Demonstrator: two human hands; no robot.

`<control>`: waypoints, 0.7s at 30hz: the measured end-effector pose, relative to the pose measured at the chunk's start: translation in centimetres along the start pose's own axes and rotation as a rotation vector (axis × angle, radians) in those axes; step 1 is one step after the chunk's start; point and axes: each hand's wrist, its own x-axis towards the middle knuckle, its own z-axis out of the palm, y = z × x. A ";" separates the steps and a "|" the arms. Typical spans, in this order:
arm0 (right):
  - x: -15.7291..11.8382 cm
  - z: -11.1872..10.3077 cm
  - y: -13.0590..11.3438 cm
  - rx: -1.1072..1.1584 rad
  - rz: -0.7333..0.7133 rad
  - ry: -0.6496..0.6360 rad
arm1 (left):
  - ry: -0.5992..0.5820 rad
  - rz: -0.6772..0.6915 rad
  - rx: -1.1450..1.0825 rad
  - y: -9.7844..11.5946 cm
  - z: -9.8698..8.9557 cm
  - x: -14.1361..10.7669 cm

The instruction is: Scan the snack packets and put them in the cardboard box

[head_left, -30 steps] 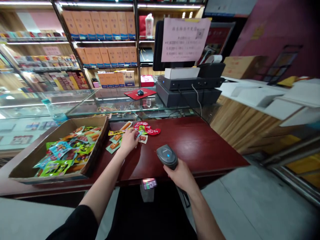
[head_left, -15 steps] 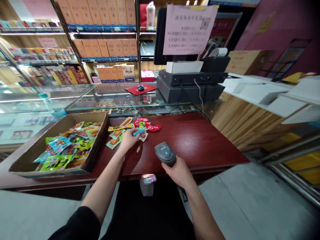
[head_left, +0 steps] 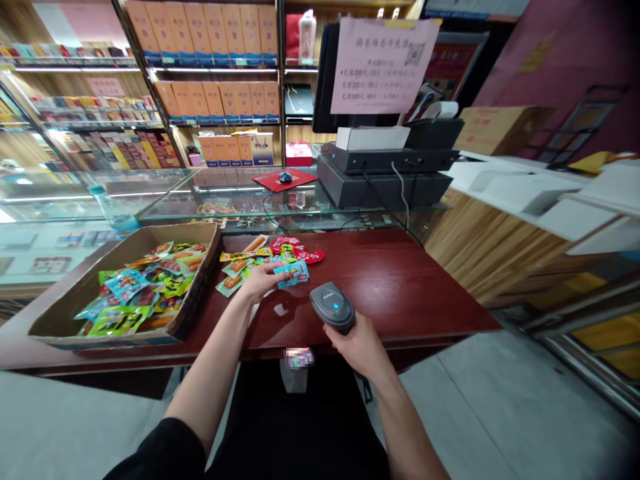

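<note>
Between the thumb and fingers of my left hand point(head_left: 262, 281) is a blue snack packet point(head_left: 294, 273), held just above the dark red table point(head_left: 370, 267). Behind that hand lie several loose packets: a red snack packet point(head_left: 311, 255), a yellow snack stick point(head_left: 245, 255) and a sausage packet point(head_left: 231, 283). My right hand point(head_left: 361, 340) is wrapped round the handle of a dark grey barcode scanner point(head_left: 332, 307), its blue light lit. The scanner's head points forward, apart from the blue packet.
On the left a cardboard box point(head_left: 200, 293) holds several colourful snack packets. A glass counter point(head_left: 225, 193) runs behind the table, bearing a red mouse pad point(head_left: 300, 179), a cash drawer point(head_left: 380, 187) and a monitor point(head_left: 325, 80). A plastic bottle point(head_left: 117, 217) stands behind the box.
My left hand has lifted the blue packet off the pile and brought it slightly right, its face now turned up. The scanner has stayed nearly still in my right hand.
</note>
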 end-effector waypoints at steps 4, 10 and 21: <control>0.1 0.0 -0.2 0.016 -0.021 0.009 | -0.046 0.054 0.075 0.1 0.1 -0.1; 0.1 -0.2 -0.4 0.023 -0.041 0.036 | -0.085 0.079 0.104 0.1 0.5 -0.3; -0.1 0.0 -0.1 0.011 0.023 0.002 | -0.041 0.127 0.152 0.1 -0.2 -0.3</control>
